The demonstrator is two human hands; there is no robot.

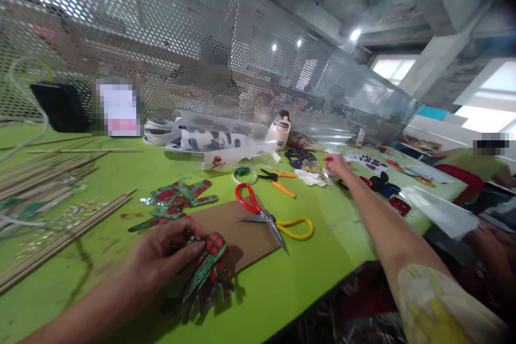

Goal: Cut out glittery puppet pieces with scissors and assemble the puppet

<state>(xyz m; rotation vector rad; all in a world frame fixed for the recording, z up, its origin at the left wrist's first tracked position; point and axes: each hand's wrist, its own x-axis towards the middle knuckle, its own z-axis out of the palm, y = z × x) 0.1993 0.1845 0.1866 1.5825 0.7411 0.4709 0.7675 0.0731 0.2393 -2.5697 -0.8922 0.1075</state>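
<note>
Craft workshop; scissors (271, 219), sticks (60, 239) (green table (314, 258)).

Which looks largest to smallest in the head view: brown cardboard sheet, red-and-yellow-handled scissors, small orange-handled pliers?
1. Brown cardboard sheet
2. Red-and-yellow-handled scissors
3. Small orange-handled pliers, though these lie farther from the camera.

A: Left hand (161, 255), toward 7 o'clock: no glove, ring or watch is seen. The forearm is bare to the frame edge.

B: Noted. Right hand (335, 163), toward 2 o'clock: likewise ungloved, the wrist unadorned, the forearm bare along its length.

A: A sleeve (439, 306) is seen at 4 o'clock, on the right upper arm.

B: Recorded as pale cream fabric, streaked with yellow, with a blurred print. Its hem is cut off by the frame.
</note>
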